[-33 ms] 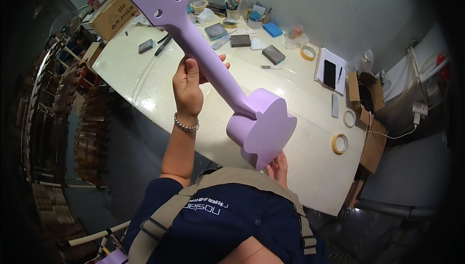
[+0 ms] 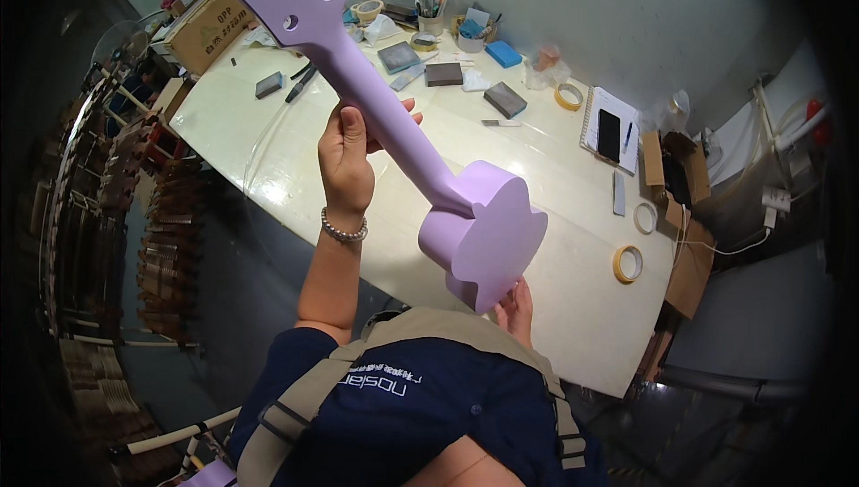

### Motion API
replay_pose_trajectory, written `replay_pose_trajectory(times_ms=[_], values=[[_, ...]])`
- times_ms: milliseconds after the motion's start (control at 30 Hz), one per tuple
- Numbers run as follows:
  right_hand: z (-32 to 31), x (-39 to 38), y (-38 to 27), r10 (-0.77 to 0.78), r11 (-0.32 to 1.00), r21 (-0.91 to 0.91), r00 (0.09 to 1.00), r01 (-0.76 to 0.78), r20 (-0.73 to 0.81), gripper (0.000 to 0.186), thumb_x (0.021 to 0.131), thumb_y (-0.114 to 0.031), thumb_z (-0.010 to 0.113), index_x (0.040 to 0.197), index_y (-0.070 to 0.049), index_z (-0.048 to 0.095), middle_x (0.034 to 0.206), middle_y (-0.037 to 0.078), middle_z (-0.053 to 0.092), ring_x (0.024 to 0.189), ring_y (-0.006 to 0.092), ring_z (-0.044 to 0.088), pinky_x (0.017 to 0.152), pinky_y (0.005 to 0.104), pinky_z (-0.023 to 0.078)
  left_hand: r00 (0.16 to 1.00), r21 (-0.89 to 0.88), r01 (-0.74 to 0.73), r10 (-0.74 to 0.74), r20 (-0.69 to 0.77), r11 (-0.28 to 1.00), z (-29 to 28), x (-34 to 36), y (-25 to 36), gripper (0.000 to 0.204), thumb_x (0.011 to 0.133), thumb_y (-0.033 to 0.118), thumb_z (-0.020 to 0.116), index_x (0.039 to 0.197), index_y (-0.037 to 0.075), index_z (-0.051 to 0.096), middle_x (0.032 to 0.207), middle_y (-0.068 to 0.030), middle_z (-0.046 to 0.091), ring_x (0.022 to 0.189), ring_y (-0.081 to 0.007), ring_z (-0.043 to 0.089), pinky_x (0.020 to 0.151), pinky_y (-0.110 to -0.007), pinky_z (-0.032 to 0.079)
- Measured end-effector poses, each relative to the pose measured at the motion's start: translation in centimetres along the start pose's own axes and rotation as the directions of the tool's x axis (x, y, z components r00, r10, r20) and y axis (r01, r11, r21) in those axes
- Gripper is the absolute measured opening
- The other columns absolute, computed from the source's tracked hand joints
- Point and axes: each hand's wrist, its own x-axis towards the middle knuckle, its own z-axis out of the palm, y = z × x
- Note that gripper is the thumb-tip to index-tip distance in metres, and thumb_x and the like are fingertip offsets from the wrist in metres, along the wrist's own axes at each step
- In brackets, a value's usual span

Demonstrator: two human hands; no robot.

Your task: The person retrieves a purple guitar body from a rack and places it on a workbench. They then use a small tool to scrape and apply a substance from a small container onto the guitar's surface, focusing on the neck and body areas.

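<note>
Noted first a grey wall [image 2: 573,4], and in front of it a broad, pale, glossy worktop [image 2: 582,335]. Observed off to the left, beyond the worktop's edge, close rows of brown wooden pieces [image 2: 170,245]. Found a lavender instrument [image 2: 400,134] raised aslant over the near part of the worktop, with headstock to the upper left and wavy-edged body to the lower right. Saw round holes through the headstock.

Logged at the back left a cardboard box [image 2: 210,31], and at the right edge an open cardboard box [image 2: 654,163] with flaps spread. Sighted left of the open box a spiral notebook [image 2: 613,102], lying flat.

Found the left hand [image 2: 349,160] wrapped around the instrument's neck, with thumb on the near side and fingertips showing past the far side. Found the right hand [image 2: 516,313] at the bottom end of the body, with fingers by its rim; partly hidden there, so cannot fairly tell whether clasping or merely propping.

Listed along the back of the worktop a cup of pens [image 2: 431,26], with a blue block [image 2: 504,55] farther right. Located nearer the middle a dark block [image 2: 444,75] and a second dark block [image 2: 506,101]. Recorded on the notebook a black phone [image 2: 608,135]. Marked at the right a yellow tape roll [image 2: 617,265], with a paler roll [image 2: 635,218] just behind. Noted on the left wrist a beaded bracelet [image 2: 335,233]. Entered last a thin dark pen [image 2: 628,136], beside the phone.
</note>
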Motion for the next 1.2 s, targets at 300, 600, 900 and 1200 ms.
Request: replay_pose_trajectory(times_ms=[300,600,900,1200], values=[[-1.0,0.7,-0.3,-0.178,0.975,0.131,0.983,0.181,-0.037,0.057,0.091,-0.041,0.042,0.131,-0.004,0.028,0.129,0.011,0.038,0.119,0.0245,0.037,0.099,0.0382,0.031,0.996,-0.169,0.059,-0.071,-0.061,0.984,-0.4,0.2,-0.8,0.052,0.095,0.039,0.023,0.129,0.001,0.029,0.106,-0.0226,0.056,0.096,-0.0321,0.059,0.082,-0.037,0.050],[-2.1,0.9,-0.1,-0.170,0.929,0.333,0.985,0.159,0.003,0.054,0.091,-0.043,0.039,0.126,-0.004,0.030,0.131,0.013,0.033,0.123,0.0289,0.032,0.104,0.0437,0.026,0.993,-0.210,0.120,-0.113,0.043,0.970,0.0,0.0,-0.6,0.056,0.093,0.044,0.021,0.136,0.007,0.022,0.112,-0.0234,0.053,0.099,-0.0367,0.057,0.084,-0.042,0.048],[-1.6,0.8,-0.3,-0.163,0.947,0.283,0.987,0.153,0.011,0.059,0.090,-0.045,0.039,0.130,-0.003,0.026,0.132,0.013,0.031,0.122,0.0289,0.033,0.103,0.0409,0.027,0.996,-0.291,0.080,-0.066,0.060,0.953,0.7,-0.1,-0.9,0.052,0.095,0.038,0.023,0.134,0.004,0.025,0.108,-0.0234,0.055,0.098,-0.0332,0.058,0.084,-0.040,0.050],[-2.2,1.1,0.1,-0.031,1.000,-0.005,0.999,0.031,-0.031,0.069,0.088,-0.054,0.036,0.133,-0.001,0.029,0.111,0.006,0.050,0.099,0.0151,0.048,0.083,0.0283,0.040,0.999,-0.124,0.032,-0.028,0.028,0.992,1.2,-0.3,-0.8,0.050,0.095,0.039,0.026,0.127,0.002,0.035,0.101,-0.0170,0.059,0.091,-0.0266,0.061,0.077,-0.033,0.050]])
